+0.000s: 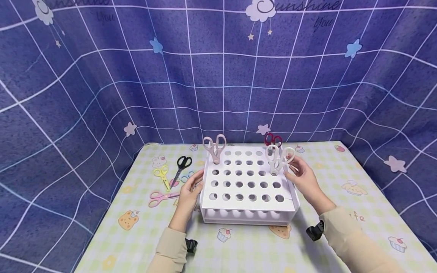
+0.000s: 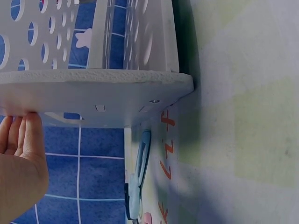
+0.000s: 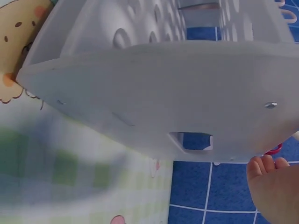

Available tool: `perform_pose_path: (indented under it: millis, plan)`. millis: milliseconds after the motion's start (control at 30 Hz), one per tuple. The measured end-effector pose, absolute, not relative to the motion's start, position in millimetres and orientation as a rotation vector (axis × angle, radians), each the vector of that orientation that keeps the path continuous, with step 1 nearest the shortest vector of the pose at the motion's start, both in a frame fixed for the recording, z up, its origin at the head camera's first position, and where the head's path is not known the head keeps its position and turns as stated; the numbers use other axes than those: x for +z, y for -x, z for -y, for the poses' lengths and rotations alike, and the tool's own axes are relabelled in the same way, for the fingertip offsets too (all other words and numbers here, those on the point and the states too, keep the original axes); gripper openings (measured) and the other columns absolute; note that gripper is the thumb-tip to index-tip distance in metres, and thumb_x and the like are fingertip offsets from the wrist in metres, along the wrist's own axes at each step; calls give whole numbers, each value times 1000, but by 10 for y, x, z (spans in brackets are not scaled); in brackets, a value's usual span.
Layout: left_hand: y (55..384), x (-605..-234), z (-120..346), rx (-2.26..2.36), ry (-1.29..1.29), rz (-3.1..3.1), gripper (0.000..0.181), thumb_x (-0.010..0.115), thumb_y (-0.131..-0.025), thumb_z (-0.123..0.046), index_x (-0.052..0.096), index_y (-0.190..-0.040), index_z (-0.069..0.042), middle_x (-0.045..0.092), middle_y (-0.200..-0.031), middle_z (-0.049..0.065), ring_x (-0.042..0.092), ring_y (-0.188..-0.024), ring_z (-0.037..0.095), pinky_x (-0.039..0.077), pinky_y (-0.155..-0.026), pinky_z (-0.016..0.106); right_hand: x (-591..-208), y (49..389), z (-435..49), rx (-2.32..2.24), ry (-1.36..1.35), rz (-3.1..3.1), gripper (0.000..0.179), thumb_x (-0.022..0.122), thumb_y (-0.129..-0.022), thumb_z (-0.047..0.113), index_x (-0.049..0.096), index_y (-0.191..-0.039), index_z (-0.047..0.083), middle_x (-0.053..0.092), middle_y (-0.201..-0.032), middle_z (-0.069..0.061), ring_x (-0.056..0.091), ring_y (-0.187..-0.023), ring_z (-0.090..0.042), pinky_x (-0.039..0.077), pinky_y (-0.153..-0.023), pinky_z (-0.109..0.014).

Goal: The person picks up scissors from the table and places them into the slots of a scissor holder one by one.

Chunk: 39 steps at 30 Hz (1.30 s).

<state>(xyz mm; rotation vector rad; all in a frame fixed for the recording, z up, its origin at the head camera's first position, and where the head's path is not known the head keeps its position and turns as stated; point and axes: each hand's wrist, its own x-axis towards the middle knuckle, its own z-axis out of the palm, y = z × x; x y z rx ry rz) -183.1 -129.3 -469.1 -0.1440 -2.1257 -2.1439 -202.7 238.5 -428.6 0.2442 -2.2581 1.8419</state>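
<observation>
A white rack point(image 1: 246, 205) with rows of round holes stands on the table between both hands. My left hand point(image 1: 188, 192) rests against its left side panel point(image 2: 112, 100), fingertips touching the outer face. At the opposite side my right hand point(image 1: 304, 181) has its fingers along the right side panel point(image 3: 140, 100), near white scissors point(image 1: 278, 161) that stand handles up in a hole. Pale pink scissors point(image 1: 216, 149) stand in the back left of the rack. Red scissors point(image 1: 273, 140) show at the back right, partly hidden by the white pair.
Left of the rack lie yellow scissors point(image 1: 162, 176), black scissors point(image 1: 181, 167), pink scissors point(image 1: 160, 197) and blue scissors point(image 1: 186, 177). The pink and blue pairs are partly hidden by my left hand. A checkered cloth point(image 1: 136, 246) covers the table; a blue curtain point(image 1: 222, 94) hangs behind.
</observation>
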Motion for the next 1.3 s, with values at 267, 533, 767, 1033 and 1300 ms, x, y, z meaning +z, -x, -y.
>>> perform_pose_path:
  millis: [267, 533, 767, 1033, 1300]
  plan:
    - [1822, -4710, 1287, -2160, 150, 2112, 44, 55, -96, -6, 50, -139, -10, 54, -140, 12, 47, -134, 22, 37, -105, 10, -4380, 2014, -2399, 1855, -230, 2209, 58, 54, -85, -14, 35, -139, -15, 45, -135, -36, 52, -107, 10, 42, -99, -8]
    - [1820, -4711, 1271, -2151, 148, 2128, 44, 53, -96, -5, 50, -139, -11, 54, -140, 11, 47, -134, 22, 37, -105, 10, -4435, 1994, -2390, 1859, -100, 2184, 51, 56, -87, -8, 43, -137, -12, 49, -135, -30, 53, -107, 9, 44, -96, -7]
    - [1840, -4716, 1240, -2146, 133, 2148, 44, 52, -97, -5, 50, -140, -12, 54, -141, 11, 47, -133, 21, 36, -106, 11, -4431, 1994, -2410, 1856, -45, 2193, 49, 55, -88, -8, 46, -136, -10, 50, -135, -28, 51, -106, 11, 44, -94, -6]
    - [1833, -4683, 1257, -2091, 132, 2222, 44, 55, -96, -9, 50, -140, -12, 54, -141, 10, 47, -134, 22, 37, -113, 30, -4447, 2003, -2424, 1834, -49, 2195, 47, 55, -86, -10, 49, -133, -12, 52, -132, -25, 51, -104, 12, 45, -92, -5]
    - [1859, -4537, 1358, -2018, 194, 2276, 49, 58, -92, -4, 50, -140, -13, 52, -143, 8, 46, -134, 22, 40, -111, 34, -4454, 2041, -2352, 1866, -30, 2180, 46, 55, -86, -9, 51, -132, -9, 53, -133, -24, 52, -109, 6, 46, -93, -7]
